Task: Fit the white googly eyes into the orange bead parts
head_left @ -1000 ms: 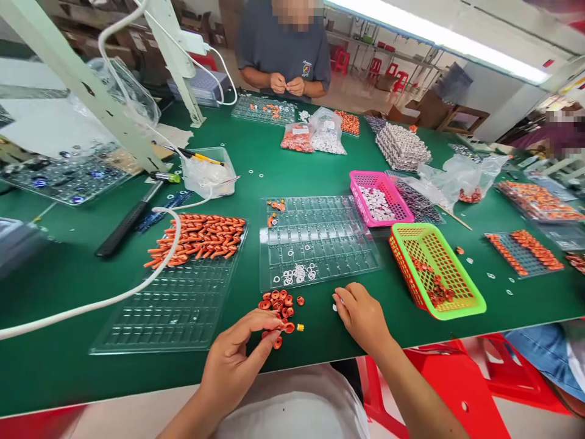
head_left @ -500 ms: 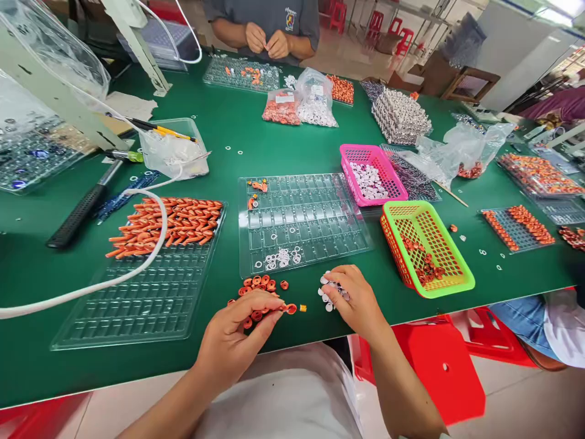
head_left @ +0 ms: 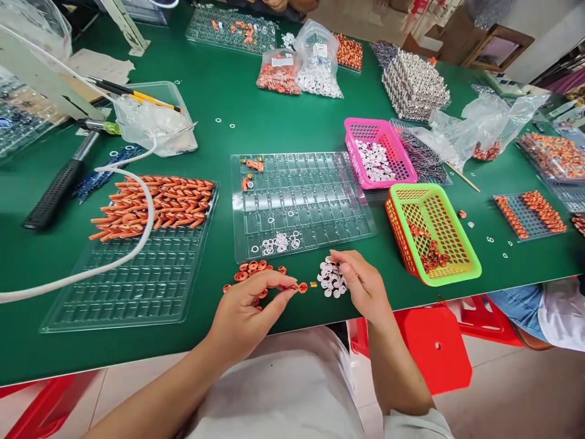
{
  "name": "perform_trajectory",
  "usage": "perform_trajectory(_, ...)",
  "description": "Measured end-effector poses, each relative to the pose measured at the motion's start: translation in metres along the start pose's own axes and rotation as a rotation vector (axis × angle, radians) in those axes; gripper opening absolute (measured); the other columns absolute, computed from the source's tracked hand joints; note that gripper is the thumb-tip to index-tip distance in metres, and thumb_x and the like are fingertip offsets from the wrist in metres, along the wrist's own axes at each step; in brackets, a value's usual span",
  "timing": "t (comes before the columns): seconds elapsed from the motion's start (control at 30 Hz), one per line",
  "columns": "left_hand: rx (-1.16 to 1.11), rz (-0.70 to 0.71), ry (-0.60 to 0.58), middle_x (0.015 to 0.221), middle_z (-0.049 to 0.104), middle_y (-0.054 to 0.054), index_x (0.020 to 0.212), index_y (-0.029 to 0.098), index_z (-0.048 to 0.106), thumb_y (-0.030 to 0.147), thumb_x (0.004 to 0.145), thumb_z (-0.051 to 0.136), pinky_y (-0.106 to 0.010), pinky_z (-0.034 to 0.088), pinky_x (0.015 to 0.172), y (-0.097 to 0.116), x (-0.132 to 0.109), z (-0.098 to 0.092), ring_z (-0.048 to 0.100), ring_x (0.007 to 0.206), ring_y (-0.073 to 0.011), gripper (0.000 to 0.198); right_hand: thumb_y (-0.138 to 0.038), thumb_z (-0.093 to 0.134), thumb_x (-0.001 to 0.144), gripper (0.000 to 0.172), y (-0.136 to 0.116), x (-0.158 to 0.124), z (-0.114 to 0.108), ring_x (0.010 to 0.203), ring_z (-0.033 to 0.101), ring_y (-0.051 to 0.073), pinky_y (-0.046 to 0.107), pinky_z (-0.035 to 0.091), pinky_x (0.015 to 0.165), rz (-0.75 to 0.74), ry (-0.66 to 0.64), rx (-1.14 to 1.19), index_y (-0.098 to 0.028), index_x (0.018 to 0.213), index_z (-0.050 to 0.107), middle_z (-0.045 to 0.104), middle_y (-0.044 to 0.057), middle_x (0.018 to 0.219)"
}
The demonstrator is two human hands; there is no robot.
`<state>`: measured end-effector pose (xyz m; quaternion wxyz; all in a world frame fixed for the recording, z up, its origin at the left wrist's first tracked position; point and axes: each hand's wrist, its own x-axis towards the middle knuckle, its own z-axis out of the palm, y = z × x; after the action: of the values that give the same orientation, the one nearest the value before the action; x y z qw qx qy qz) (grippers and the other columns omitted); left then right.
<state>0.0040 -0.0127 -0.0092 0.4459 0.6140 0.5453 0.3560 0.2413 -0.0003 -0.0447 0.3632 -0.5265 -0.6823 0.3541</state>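
Between its thumb and fingertips, my left hand pinches a small orange part. Round orange pieces lie partly hidden behind that hand. My right hand is at the right edge of a pile of white discs, its fingers bent; whether a disc is between them is too small to tell. A tiny yellow-orange piece rests on the table between the hands. Beyond them, a clear compartment tray bears white rings and a few orange parts.
A pink basket and a green basket stand at the right. To the left are a tray of orange sticks, a white cable and a hammer. Filled bags lie farther back.
The view has tilted down and shifted. My left hand, with the orange part, has moved slightly right. My right hand has drawn back to the right from the white discs, uncovering more of the pile.
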Motion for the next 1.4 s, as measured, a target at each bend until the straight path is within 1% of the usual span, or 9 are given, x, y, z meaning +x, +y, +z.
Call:
perform_trajectory(0.1, 0.012, -0.020, -0.008, 0.086, 0.076, -0.004, 0.088, 0.023, 0.073, 0.029, 0.083, 0.064, -0.030, 0.058, 0.077, 0.001, 0.001, 0.000, 0.071, 0.082, -0.0206, 0.012, -0.028, 0.035, 0.101, 0.035, 0.001, -0.001, -0.001, 0.103, 0.064, 0.019, 0.036, 0.051, 0.090, 0.091, 0.022, 0.062, -0.030, 0.132, 0.052, 0.070, 0.004, 0.109)
perform_trajectory(0.37, -0.066, -0.080, -0.022, 0.091, 0.076, -0.005, 0.092, 0.023, 0.073, 0.031, 0.082, 0.067, -0.030, 0.059, 0.078, -0.002, 0.002, 0.004, 0.072, 0.087, -0.0213, 0.014, -0.034, 0.050, 0.096, 0.032, -0.002, -0.002, -0.002, 0.104, 0.065, 0.020, 0.036, 0.053, 0.089, 0.163, 0.059, 0.176, -0.030, 0.126, 0.058, 0.070, 0.005, 0.113)
perform_trajectory(0.53, -0.150, -0.157, -0.013, 0.100, 0.075, -0.006, 0.095, 0.020, 0.072, 0.033, 0.080, 0.070, -0.032, 0.060, 0.079, -0.005, 0.002, 0.006, 0.073, 0.083, -0.0203, 0.020, -0.029, 0.045, 0.098, 0.028, 0.003, 0.002, -0.001, 0.104, 0.066, 0.020, 0.041, 0.051, 0.097, 0.212, 0.237, 0.303, -0.027, 0.116, 0.066, 0.071, 0.004, 0.109)
perform_trajectory(0.73, -0.227, -0.174, -0.058, 0.084, 0.076, -0.005, 0.087, 0.020, 0.073, 0.032, 0.080, 0.070, -0.030, 0.060, 0.081, 0.002, 0.006, 0.005, 0.072, 0.092, -0.0218, 0.014, -0.022, 0.058, 0.089, 0.018, 0.010, 0.007, 0.001, 0.102, 0.067, 0.019, 0.042, 0.053, 0.096, 0.203, 0.420, 0.530, -0.025, 0.099, 0.072, 0.071, 0.003, 0.103)
perform_trajectory(0.8, -0.239, -0.174, -0.076, 0.084, 0.076, -0.004, 0.087, 0.020, 0.073, 0.031, 0.081, 0.069, -0.029, 0.060, 0.080, 0.004, 0.006, 0.004, 0.072, 0.089, -0.0206, 0.013, -0.024, 0.058, 0.090, 0.017, 0.008, 0.008, 0.002, 0.097, 0.069, 0.018, 0.039, 0.056, 0.090, 0.217, 0.443, 0.547, -0.025, 0.101, 0.071, 0.070, 0.003, 0.106)
perform_trajectory(0.9, -0.240, -0.167, -0.085, 0.085, 0.076, -0.004, 0.086, 0.020, 0.073, 0.031, 0.080, 0.069, -0.028, 0.060, 0.079, 0.005, 0.005, 0.004, 0.072, 0.088, -0.0201, 0.013, -0.030, 0.058, 0.090, 0.020, 0.004, 0.011, 0.002, 0.071, 0.068, 0.012, 0.027, 0.058, 0.064, 0.252, 0.458, 0.496, -0.026, 0.105, 0.069, 0.068, 0.003, 0.103)
perform_trajectory(1.03, -0.230, -0.180, -0.095, 0.086, 0.077, -0.005, 0.086, 0.020, 0.073, 0.033, 0.080, 0.069, -0.030, 0.060, 0.083, 0.004, 0.003, 0.002, 0.072, 0.091, -0.0210, 0.014, -0.036, 0.057, 0.089, 0.023, 0.002, 0.015, -0.001, 0.044, 0.044, 0.005, 0.020, 0.038, 0.040, 0.308, 0.493, 0.383, -0.025, 0.107, 0.067, 0.063, -0.001, 0.079)
perform_trajectory(1.23, -0.219, -0.225, -0.116, 0.089, 0.076, -0.005, 0.089, 0.021, 0.073, 0.038, 0.080, 0.069, -0.033, 0.058, 0.086, 0.000, 0.001, -0.003, 0.070, 0.099, -0.0236, 0.019, -0.050, 0.055, 0.089, 0.033, 0.002, 0.019, -0.005, 0.046, 0.038, 0.009, 0.022, 0.034, 0.045, 0.383, 0.468, 0.229, -0.022, 0.098, 0.069, 0.041, -0.006, 0.055)
perform_trajectory(1.4, -0.227, -0.209, -0.129, 0.092, 0.076, -0.004, 0.090, 0.023, 0.072, 0.038, 0.081, 0.069, -0.033, 0.058, 0.084, -0.003, -0.001, -0.006, 0.069, 0.100, -0.0239, 0.018, -0.053, 0.044, 0.094, 0.043, 0.002, 0.016, -0.005, 0.065, 0.054, 0.014, 0.027, 0.046, 0.063, 0.321, 0.399, 0.193, -0.021, 0.095, 0.073, 0.052, -0.001, 0.063)
